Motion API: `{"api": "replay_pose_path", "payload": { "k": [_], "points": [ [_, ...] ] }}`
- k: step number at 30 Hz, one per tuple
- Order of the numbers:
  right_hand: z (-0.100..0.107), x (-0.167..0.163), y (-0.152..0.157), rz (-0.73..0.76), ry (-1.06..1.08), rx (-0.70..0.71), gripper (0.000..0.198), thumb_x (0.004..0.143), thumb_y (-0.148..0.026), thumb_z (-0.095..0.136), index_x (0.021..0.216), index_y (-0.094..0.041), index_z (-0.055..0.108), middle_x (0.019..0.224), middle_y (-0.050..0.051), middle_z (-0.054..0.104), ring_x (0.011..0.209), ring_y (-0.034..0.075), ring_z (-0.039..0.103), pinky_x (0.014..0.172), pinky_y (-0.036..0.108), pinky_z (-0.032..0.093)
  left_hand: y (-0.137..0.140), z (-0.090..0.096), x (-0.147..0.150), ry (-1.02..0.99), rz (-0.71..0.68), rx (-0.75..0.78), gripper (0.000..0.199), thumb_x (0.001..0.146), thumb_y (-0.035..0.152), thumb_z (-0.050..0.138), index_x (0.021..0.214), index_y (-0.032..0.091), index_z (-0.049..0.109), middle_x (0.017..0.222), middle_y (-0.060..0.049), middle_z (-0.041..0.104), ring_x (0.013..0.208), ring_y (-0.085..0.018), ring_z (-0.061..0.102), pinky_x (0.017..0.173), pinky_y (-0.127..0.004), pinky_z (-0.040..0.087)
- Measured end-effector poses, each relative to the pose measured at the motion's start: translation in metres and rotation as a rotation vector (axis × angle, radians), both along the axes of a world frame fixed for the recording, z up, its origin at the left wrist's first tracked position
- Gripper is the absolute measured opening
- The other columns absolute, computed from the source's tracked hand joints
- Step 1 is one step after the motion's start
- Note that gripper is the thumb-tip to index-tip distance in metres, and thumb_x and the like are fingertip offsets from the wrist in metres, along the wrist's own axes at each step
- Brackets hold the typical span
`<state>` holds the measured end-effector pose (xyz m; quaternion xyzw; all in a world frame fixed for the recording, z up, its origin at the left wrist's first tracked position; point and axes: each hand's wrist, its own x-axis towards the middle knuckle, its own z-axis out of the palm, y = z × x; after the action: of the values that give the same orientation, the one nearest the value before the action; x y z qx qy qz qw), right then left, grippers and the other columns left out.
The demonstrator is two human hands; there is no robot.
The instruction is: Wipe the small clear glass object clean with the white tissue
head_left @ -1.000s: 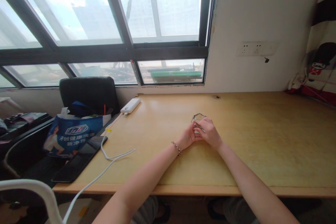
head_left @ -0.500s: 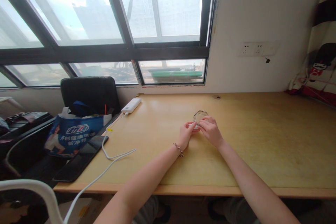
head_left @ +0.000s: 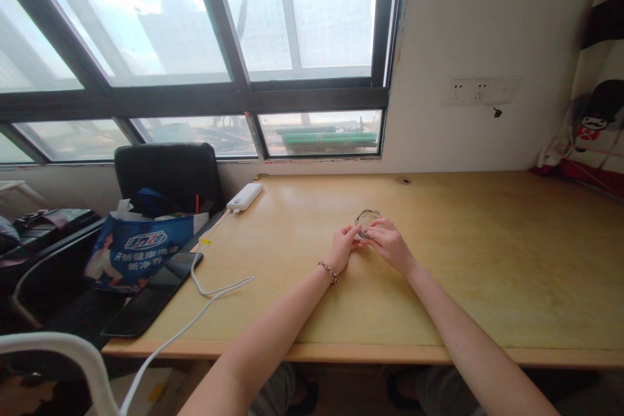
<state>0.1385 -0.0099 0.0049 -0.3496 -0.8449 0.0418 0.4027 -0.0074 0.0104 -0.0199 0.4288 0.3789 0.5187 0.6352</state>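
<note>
Desk (head_left: 487, 260) of pale yellowish wood spreads across the view, its front edge running before the person. Beyond its left edge stands a black chair (head_left: 168, 172), and in front of the backrest sits a blue printed bag (head_left: 146, 253) with things showing at its top. A flat black slab (head_left: 156, 299) lies along the left edge, near the front left corner; whether it overhangs is hard to tell. A white cable (head_left: 224, 289) curves over the left part of the desk and crosses the front edge close to that same corner. The right hand (head_left: 390, 244) and the left hand (head_left: 342, 247) meet about midway between the front and back edges, well in from the left edge. A white box (head_left: 245, 196), with a lead in its near end, rests by the back left corner. Between the two hands is a thin dark loop (head_left: 363, 211), its far side showing beyond the fingertips towards the back edge. Fingers of both hands pinch its near side; whether it touches the desk cannot be told. A beaded bracelet (head_left: 329, 272) circles the left wrist.
</note>
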Motion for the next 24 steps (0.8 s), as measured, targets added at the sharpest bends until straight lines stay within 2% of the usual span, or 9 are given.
{"api": "replay_pose_path", "payload": {
  "k": [3, 6, 8, 14, 20, 24],
  "points": [
    [-0.001, 0.000, 0.000, -0.017, 0.006, 0.019, 0.015, 0.079, -0.028, 0.051, 0.087, -0.027, 0.063, 0.086, 0.003, 0.065, 0.095, 0.024, 0.045, 0.085, 0.042, 0.035, 0.001, -0.001, 0.001, -0.017, 0.026, -0.011, 0.026, 0.065, 0.037, 0.064, 0.070, 0.012, 0.056, 0.065, -0.002, 0.060, 0.051, -0.009, 0.057, 0.052, -0.021, 0.048],
    [-0.002, -0.001, -0.003, -0.159, -0.002, 0.038, 0.014, 0.078, -0.026, 0.053, 0.087, -0.026, 0.063, 0.093, 0.004, 0.064, 0.092, 0.024, 0.043, 0.083, 0.041, 0.034, 0.002, -0.003, 0.003, -0.044, 0.060, -0.033, 0.024, 0.064, 0.033, 0.065, 0.068, 0.012, 0.053, 0.064, -0.002, 0.059, 0.053, -0.010, 0.058, 0.054, -0.022, 0.049],
    [-0.004, -0.002, -0.005, -0.228, -0.039, 0.003, 0.014, 0.078, -0.024, 0.051, 0.087, -0.025, 0.062, 0.092, 0.005, 0.063, 0.087, 0.022, 0.046, 0.079, 0.037, 0.036, 0.003, -0.004, 0.004, -0.059, 0.088, -0.055, 0.025, 0.063, 0.031, 0.066, 0.067, 0.012, 0.051, 0.063, -0.002, 0.058, 0.054, -0.011, 0.059, 0.055, -0.023, 0.050],
    [-0.006, -0.006, -0.005, -0.248, -0.087, -0.180, 0.012, 0.080, -0.018, 0.045, 0.087, -0.018, 0.055, 0.084, 0.005, 0.058, 0.076, 0.016, 0.054, 0.068, 0.026, 0.042, 0.007, -0.008, 0.003, -0.085, 0.081, -0.067, 0.027, 0.063, 0.031, 0.068, 0.068, 0.012, 0.050, 0.062, -0.001, 0.057, 0.056, -0.013, 0.061, 0.057, -0.023, 0.052],
    [-0.010, -0.005, -0.001, -0.266, -0.095, -0.182, 0.011, 0.079, -0.018, 0.047, 0.088, -0.016, 0.053, 0.083, 0.006, 0.058, 0.077, 0.017, 0.055, 0.071, 0.027, 0.043, 0.007, -0.010, 0.001, -0.067, 0.012, -0.014, 0.029, 0.065, 0.035, 0.066, 0.073, 0.011, 0.052, 0.069, -0.005, 0.060, 0.061, -0.013, 0.062, 0.061, -0.024, 0.051],
    [-0.012, -0.003, 0.000, -0.353, -0.086, -0.177, 0.014, 0.081, -0.020, 0.044, 0.091, -0.015, 0.053, 0.087, 0.008, 0.058, 0.081, 0.018, 0.056, 0.072, 0.026, 0.043, 0.006, -0.010, 0.002, 0.013, 0.018, 0.041, 0.030, 0.065, 0.035, 0.065, 0.077, 0.010, 0.055, 0.072, -0.005, 0.062, 0.062, -0.012, 0.061, 0.062, -0.023, 0.050]
  ]
}}
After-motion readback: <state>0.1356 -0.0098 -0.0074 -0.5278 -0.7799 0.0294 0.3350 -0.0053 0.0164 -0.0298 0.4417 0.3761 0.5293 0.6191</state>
